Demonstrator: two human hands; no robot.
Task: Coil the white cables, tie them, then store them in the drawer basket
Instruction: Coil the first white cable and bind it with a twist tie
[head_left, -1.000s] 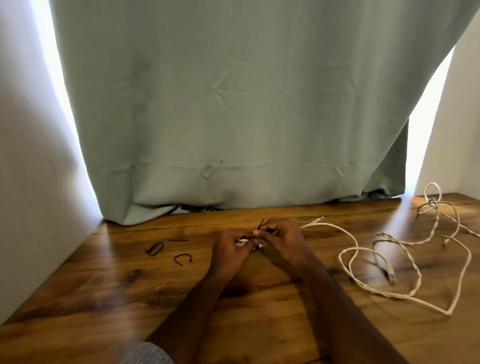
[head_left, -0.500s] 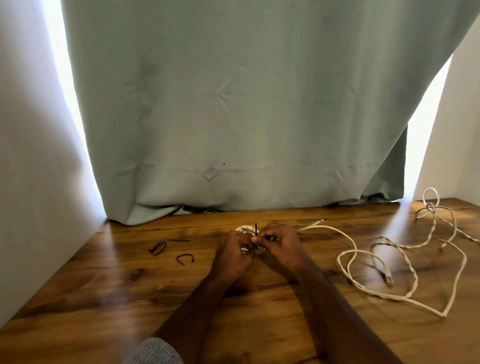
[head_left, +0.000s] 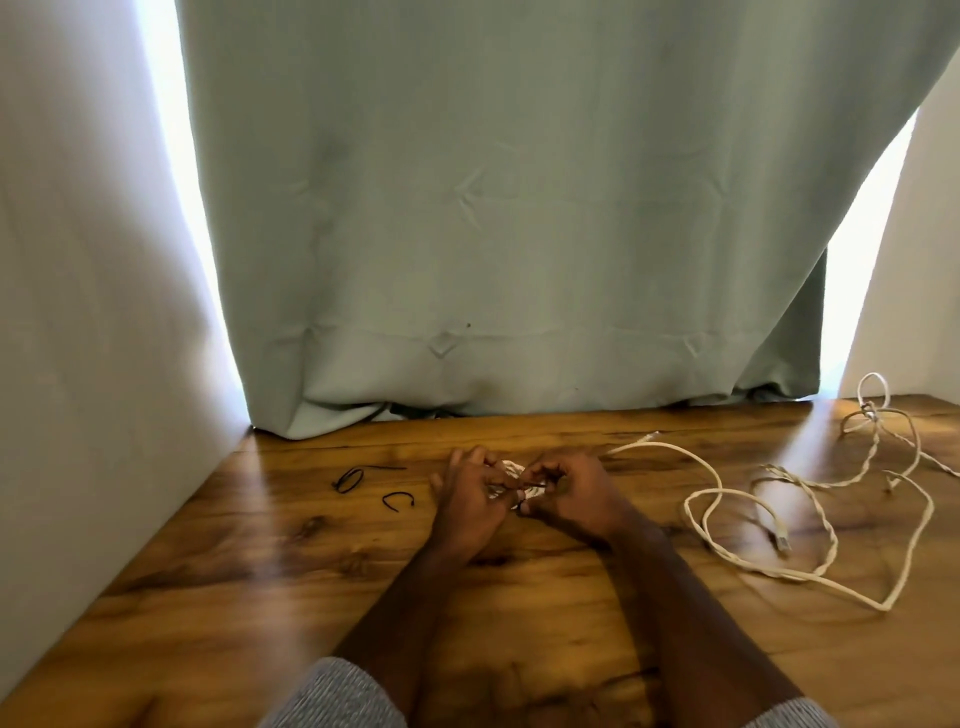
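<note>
My left hand and my right hand meet at the middle of the wooden table. Between them they pinch a small coiled white cable, mostly hidden by the fingers, with a thin black tie across it. A loose white cable sprawls in loops to the right, its USB plug lying on the wood. Another twisted white cable sits at the far right corner. No drawer basket is in view.
Two spare black ties lie left of my hands. A grey-green curtain hangs down to the table's back edge. White walls close in the left and right sides.
The black tie end that stood upright between my fingers half a second ago now lies sideways across the coil. My left fingers have spread. The loose cables have not moved.
</note>
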